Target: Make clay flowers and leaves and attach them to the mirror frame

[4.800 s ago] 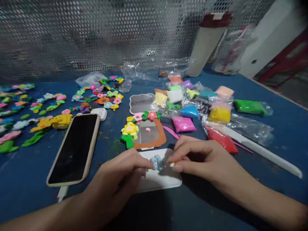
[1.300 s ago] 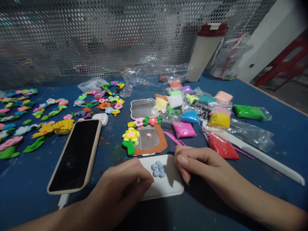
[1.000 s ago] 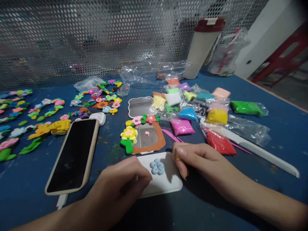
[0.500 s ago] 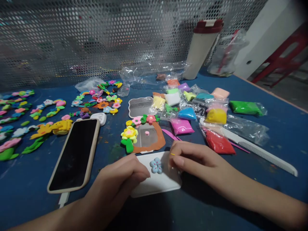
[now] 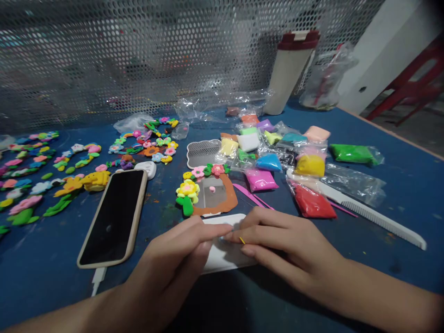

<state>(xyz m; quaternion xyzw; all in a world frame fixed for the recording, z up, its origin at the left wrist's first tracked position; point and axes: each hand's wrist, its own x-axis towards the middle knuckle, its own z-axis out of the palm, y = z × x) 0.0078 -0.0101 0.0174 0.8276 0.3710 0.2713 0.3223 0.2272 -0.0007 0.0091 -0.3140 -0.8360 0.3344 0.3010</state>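
A white tray lies near the table's front edge under both hands. My left hand comes from the left, its index finger stretched over the tray and its other fingers curled, with nothing visible in it. My right hand is closed from the right, its fingertips meeting the left index fingertip. A thin yellow strip shows between its fingers. Beneath the fingertips, the light-blue clay flower is almost wholly hidden. Just behind the tray lies a brown clay frame with clay flowers and leaves along its top and left.
A phone with a cable lies left, beside many clay pieces. Behind and right are bagged clay packs, a pink tool and a white comb. A tumbler stands before the perforated metal panel.
My left index finger has stretched out to the right over the flower. My right hand has moved left onto it, so the flower is now mostly covered. The view has shifted slightly.
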